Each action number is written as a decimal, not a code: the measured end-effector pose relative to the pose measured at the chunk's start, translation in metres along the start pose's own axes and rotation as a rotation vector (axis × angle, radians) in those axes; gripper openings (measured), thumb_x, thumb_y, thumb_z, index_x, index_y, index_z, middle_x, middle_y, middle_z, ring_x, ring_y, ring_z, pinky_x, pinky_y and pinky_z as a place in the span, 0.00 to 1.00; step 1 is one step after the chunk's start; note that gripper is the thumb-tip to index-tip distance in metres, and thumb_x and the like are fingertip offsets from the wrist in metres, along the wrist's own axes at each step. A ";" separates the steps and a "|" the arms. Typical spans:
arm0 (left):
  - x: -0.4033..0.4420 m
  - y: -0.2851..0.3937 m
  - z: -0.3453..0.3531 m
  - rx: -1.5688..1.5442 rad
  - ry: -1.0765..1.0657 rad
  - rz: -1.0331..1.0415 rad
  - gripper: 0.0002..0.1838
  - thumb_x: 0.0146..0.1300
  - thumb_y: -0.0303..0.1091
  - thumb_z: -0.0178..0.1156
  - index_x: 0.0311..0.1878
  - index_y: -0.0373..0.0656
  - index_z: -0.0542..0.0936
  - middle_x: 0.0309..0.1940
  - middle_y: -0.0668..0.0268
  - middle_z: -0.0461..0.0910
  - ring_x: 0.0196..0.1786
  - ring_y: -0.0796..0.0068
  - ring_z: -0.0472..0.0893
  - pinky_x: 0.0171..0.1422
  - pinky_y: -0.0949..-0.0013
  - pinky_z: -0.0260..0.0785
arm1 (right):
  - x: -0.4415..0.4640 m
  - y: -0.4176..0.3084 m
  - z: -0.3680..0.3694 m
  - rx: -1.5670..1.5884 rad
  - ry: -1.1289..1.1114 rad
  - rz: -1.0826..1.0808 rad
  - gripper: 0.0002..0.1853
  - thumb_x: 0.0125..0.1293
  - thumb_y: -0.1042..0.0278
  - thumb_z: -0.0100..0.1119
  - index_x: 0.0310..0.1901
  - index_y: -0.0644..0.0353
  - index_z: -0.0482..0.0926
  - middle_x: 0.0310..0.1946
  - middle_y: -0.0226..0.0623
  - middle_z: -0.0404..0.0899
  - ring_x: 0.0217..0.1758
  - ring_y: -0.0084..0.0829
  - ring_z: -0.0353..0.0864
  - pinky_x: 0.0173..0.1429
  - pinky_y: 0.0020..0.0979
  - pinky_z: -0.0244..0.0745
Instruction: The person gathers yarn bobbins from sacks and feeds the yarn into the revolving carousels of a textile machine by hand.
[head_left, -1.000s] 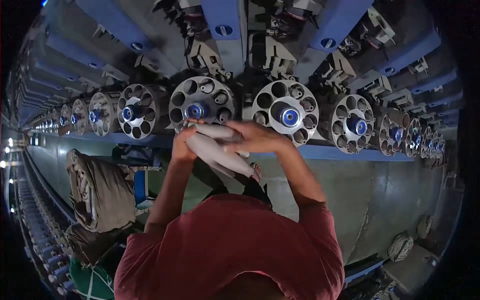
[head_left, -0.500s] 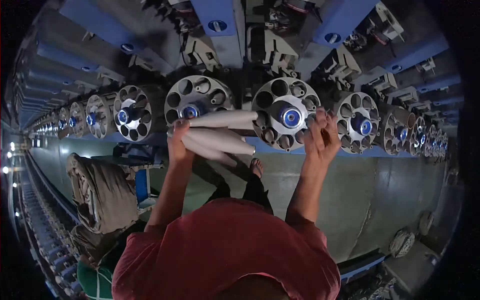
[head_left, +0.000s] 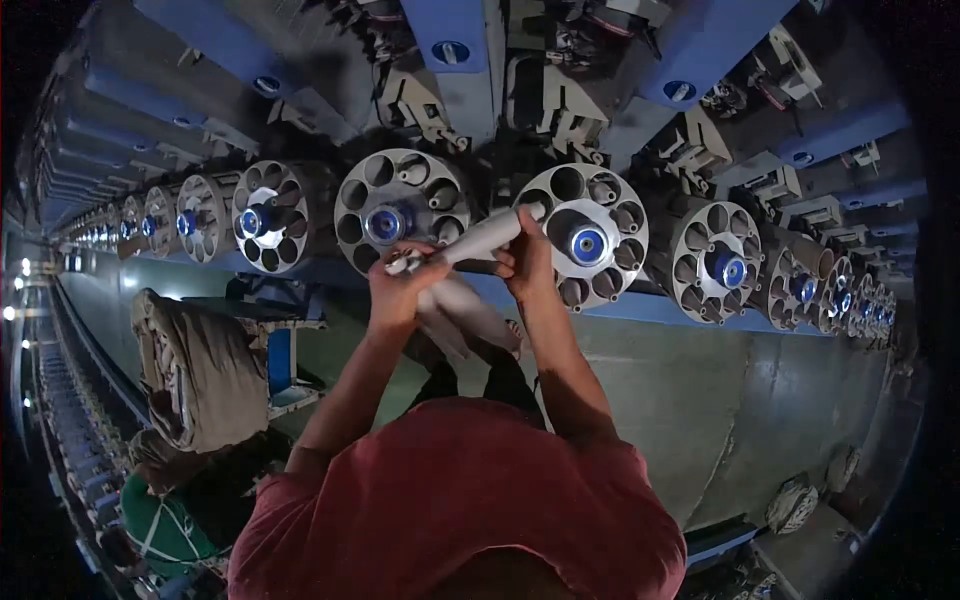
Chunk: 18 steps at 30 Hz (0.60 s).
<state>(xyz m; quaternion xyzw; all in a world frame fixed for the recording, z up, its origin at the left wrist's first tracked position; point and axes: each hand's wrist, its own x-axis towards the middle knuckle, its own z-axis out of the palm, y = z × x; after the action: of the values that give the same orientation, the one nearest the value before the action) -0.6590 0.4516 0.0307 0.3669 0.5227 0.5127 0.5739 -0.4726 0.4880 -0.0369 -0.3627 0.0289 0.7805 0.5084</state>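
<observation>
Several pale yarn bobbins are bunched in my left hand [head_left: 402,288], which is closed round their narrow ends. Below it, the lower yarn bobbins [head_left: 465,315] hang toward the floor, blurred. The upper yarn bobbin [head_left: 485,238] slants up to the right, and my right hand [head_left: 528,262] is closed round its far end. Just beyond my right hand is a round magazine [head_left: 640,215] with a blue hub [head_left: 587,245] and yarn bobbins in some of its pockets. Another round magazine [head_left: 352,195] stands behind my left hand, also partly filled.
Similar magazines line the blue machine on both sides, including one at the right [head_left: 715,262]. A cart [head_left: 290,365] with a draped cloth bag [head_left: 200,375] stands at left. Behind it is a person in green [head_left: 165,525]. A sack [head_left: 792,505] lies at lower right.
My right hand has moved left from the magazine pockets and taken hold of one yarn bobbin's end. My left hand has shifted right, and the bobbins have turned, the lower ones now hanging more steeply.
</observation>
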 end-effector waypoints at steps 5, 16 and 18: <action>0.036 0.014 0.049 0.617 -0.179 0.152 0.13 0.45 0.32 0.72 0.33 0.38 0.80 0.29 0.68 0.83 0.32 0.82 0.79 0.41 0.74 0.72 | 0.012 -0.002 -0.004 0.215 -0.133 0.121 0.30 0.63 0.31 0.47 0.34 0.56 0.71 0.19 0.29 0.69 0.13 0.21 0.56 0.15 0.23 0.43; -0.013 -0.011 -0.105 -0.175 -0.142 -0.072 0.15 0.46 0.20 0.64 0.40 0.38 0.77 0.36 0.56 0.81 0.40 0.64 0.82 0.44 0.62 0.76 | -0.151 -0.183 -0.100 -1.690 0.700 -1.355 0.02 0.58 0.71 0.60 0.30 0.56 0.81 0.19 0.26 0.70 0.22 0.29 0.68 0.28 0.30 0.65; -0.041 -0.016 -0.126 0.014 0.052 -0.202 0.17 0.48 0.23 0.64 0.44 0.37 0.77 0.37 0.55 0.81 0.42 0.60 0.81 0.44 0.60 0.76 | -0.148 -0.166 -0.044 -2.260 0.840 -1.564 0.06 0.48 0.75 0.61 0.29 0.53 0.81 0.29 0.36 0.75 0.35 0.43 0.73 0.40 0.42 0.71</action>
<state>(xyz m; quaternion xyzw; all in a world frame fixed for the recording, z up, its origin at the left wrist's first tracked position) -0.7757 0.3934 0.0011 0.3029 0.5755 0.4578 0.6062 -0.2815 0.4353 0.0728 -0.6863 -0.6529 -0.2524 0.1977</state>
